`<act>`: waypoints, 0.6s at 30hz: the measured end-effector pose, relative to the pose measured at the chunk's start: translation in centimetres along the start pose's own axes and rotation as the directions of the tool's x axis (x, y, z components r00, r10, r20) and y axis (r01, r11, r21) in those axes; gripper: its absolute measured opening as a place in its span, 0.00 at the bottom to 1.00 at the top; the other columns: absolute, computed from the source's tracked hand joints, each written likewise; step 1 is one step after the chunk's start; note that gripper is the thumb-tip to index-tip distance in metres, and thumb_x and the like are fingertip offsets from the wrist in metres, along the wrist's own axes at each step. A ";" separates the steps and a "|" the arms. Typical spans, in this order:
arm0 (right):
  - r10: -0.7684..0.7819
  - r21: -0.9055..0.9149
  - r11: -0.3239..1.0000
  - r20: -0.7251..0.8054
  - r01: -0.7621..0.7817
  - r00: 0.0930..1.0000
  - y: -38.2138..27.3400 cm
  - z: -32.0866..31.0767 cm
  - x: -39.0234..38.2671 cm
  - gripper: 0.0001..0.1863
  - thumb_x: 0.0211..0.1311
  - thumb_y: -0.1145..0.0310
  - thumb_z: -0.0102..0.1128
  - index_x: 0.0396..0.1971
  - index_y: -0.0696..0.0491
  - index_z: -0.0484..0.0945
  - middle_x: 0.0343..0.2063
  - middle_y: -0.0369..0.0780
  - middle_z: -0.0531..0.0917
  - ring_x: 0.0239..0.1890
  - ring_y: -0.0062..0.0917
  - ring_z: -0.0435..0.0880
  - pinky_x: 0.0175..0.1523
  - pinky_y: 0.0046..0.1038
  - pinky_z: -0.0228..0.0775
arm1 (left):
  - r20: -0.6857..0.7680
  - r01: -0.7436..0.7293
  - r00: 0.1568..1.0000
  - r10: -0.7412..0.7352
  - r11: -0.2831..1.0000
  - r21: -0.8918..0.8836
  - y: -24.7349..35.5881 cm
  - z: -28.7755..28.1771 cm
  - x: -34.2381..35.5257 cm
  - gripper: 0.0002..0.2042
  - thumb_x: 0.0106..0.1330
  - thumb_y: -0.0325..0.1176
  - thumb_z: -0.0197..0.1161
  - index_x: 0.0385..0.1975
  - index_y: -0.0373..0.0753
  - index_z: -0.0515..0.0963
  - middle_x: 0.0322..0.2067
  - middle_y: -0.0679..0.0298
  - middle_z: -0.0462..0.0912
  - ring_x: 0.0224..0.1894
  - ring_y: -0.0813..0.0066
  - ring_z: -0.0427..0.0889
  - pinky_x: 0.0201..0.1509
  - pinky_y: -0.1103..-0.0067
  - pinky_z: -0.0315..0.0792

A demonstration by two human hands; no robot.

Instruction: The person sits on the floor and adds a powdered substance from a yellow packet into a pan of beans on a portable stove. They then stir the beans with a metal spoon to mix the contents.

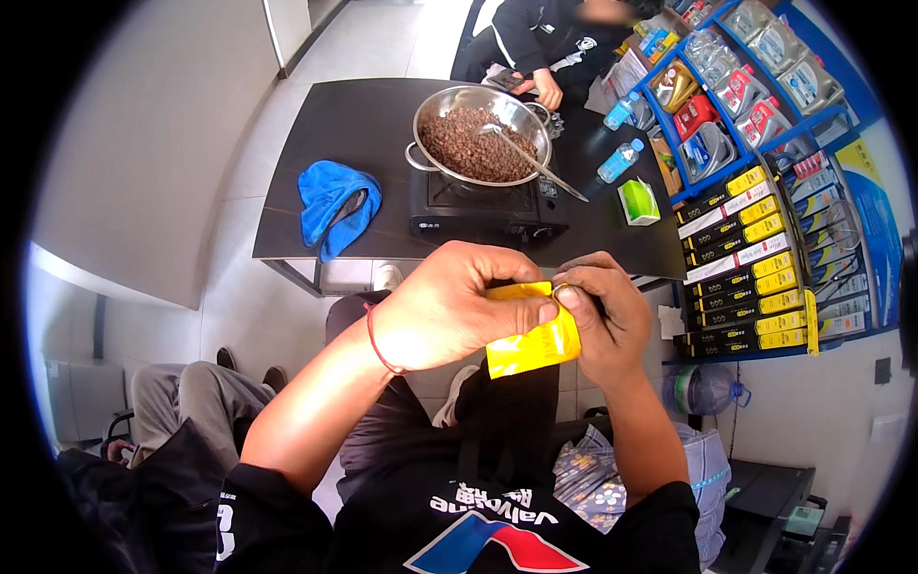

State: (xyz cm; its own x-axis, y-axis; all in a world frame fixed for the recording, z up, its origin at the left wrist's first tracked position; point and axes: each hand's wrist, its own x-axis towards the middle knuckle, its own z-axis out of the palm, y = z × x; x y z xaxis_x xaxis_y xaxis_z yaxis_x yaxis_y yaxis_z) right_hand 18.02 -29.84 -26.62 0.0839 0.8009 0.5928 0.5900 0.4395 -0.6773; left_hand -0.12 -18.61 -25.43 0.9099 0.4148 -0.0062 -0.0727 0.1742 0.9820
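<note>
A small yellow packet with crimped edges is pinched between both my hands, held up in front of my chest, short of the table. My left hand closes thumb and fingers on its upper part. At its upper right corner, my right hand grips the edge with thumb and fingertips. Whether the packet is torn there, I cannot tell. Beyond my hands, a two-handled steel pan full of brown pieces sits on a black portable stove. A metal spatula leans in it over the right rim.
On the black table lie a blue cloth, a green-and-white box and plastic bottles. Another person's hand rests at the far side. A second person sits at my left. Blue shelves hold jugs at right.
</note>
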 end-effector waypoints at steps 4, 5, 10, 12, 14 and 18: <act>0.061 0.129 0.990 -0.082 -0.050 0.995 0.1 0.1 -0.5 0.06 0.69 0.72 0.61 0.38 0.59 0.78 0.33 0.41 0.81 0.34 0.23 0.80 0.41 0.22 0.71 | -0.063 -0.093 0.994 0.093 0.996 0.005 -0.5 1.2 0.2 0.09 0.66 0.29 0.70 0.42 0.32 0.83 0.35 0.65 0.86 0.39 0.82 0.82 0.44 0.82 0.76; 0.103 0.203 0.976 -0.111 -0.079 0.988 0.1 0.5 -0.6 0.06 0.70 0.72 0.60 0.38 0.59 0.77 0.33 0.40 0.81 0.35 0.22 0.79 0.41 0.21 0.70 | -0.085 -0.111 0.990 0.114 0.993 0.038 -0.6 1.4 0.2 0.09 0.66 0.29 0.70 0.42 0.32 0.83 0.35 0.65 0.86 0.39 0.82 0.82 0.44 0.82 0.76; 0.338 0.584 0.800 -0.253 -0.135 0.907 0.4 2.5 -0.9 0.09 0.74 0.69 0.55 0.37 0.59 0.76 0.33 0.37 0.79 0.35 0.17 0.76 0.43 0.20 0.68 | -0.115 -0.178 0.977 0.180 0.984 0.033 -0.7 2.3 0.9 0.10 0.66 0.30 0.70 0.42 0.32 0.83 0.36 0.65 0.86 0.38 0.82 0.82 0.43 0.82 0.75; 0.324 0.563 0.820 -0.304 -0.105 0.896 0.4 2.5 -0.8 0.09 0.74 0.68 0.54 0.37 0.59 0.76 0.32 0.36 0.78 0.33 0.16 0.75 0.41 0.20 0.67 | -0.105 -0.175 0.978 0.177 0.984 0.029 -0.4 2.3 1.2 0.10 0.66 0.30 0.70 0.42 0.32 0.83 0.35 0.65 0.86 0.38 0.82 0.82 0.43 0.83 0.75; 0.194 0.412 0.911 -0.377 -0.023 0.906 0.9 2.2 -0.5 0.08 0.75 0.68 0.53 0.38 0.58 0.76 0.30 0.36 0.78 0.29 0.16 0.75 0.35 0.19 0.68 | -0.101 -0.167 0.981 0.167 0.986 0.008 -0.1 2.3 1.4 0.10 0.66 0.30 0.71 0.42 0.31 0.83 0.35 0.65 0.86 0.37 0.82 0.81 0.42 0.83 0.75; 0.401 0.609 0.791 -0.450 -0.054 0.798 0.3 -0.6 0.4 0.09 0.74 0.67 0.54 0.42 0.58 0.75 0.28 0.38 0.77 0.19 0.17 0.74 0.23 0.19 0.65 | -0.019 -0.046 0.999 0.049 0.992 0.117 0.8 2.9 0.6 0.09 0.66 0.29 0.70 0.40 0.30 0.82 0.33 0.64 0.85 0.36 0.82 0.81 0.41 0.83 0.75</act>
State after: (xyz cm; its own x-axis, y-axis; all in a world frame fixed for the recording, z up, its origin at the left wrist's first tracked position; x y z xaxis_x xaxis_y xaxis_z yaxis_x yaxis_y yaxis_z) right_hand 18.68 -29.58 -26.32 0.6648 0.6325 0.3974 -0.0267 0.5518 -0.8335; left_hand 1.54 -20.77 -24.11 0.8975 0.4393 0.0381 -0.0664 0.0492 0.9966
